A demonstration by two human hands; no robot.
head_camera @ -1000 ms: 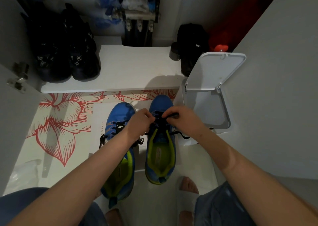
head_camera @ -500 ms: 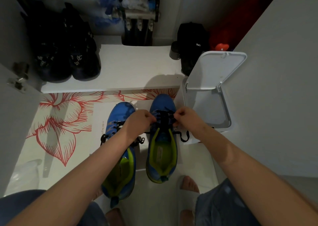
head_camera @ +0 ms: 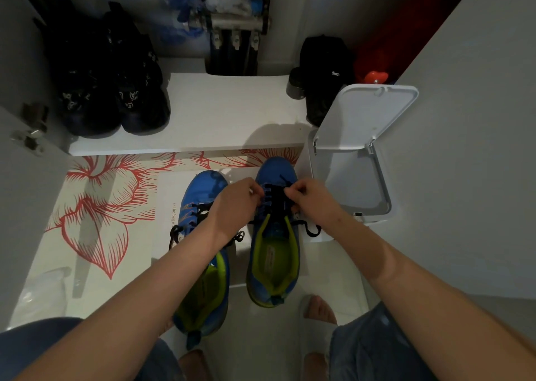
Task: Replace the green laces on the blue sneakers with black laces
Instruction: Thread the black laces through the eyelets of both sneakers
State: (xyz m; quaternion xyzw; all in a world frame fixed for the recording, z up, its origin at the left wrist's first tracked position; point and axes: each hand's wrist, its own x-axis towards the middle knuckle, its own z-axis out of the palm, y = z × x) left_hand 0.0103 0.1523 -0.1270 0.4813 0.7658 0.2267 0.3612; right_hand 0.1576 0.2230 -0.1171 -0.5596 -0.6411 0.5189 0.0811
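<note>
My left forearm (head_camera: 162, 279) covers the middle of the left sneaker (head_camera: 203, 190) and its lacing. The curled fingers of my left hand (head_camera: 236, 203) and right hand (head_camera: 311, 202) hide where they pinch the black lace (head_camera: 275, 198). The print (head_camera: 174, 215) on the mat (head_camera: 95, 206) is too small to read.

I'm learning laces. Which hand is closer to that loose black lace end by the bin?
Right hand: the loose lace end lies just under its wrist, beside the right sneaker. The left hand would have to cross over.

A home entryway — shoe shelf (head_camera: 220, 113), black shoes (head_camera: 116, 90), floral mat (head_camera: 95, 206).
</note>
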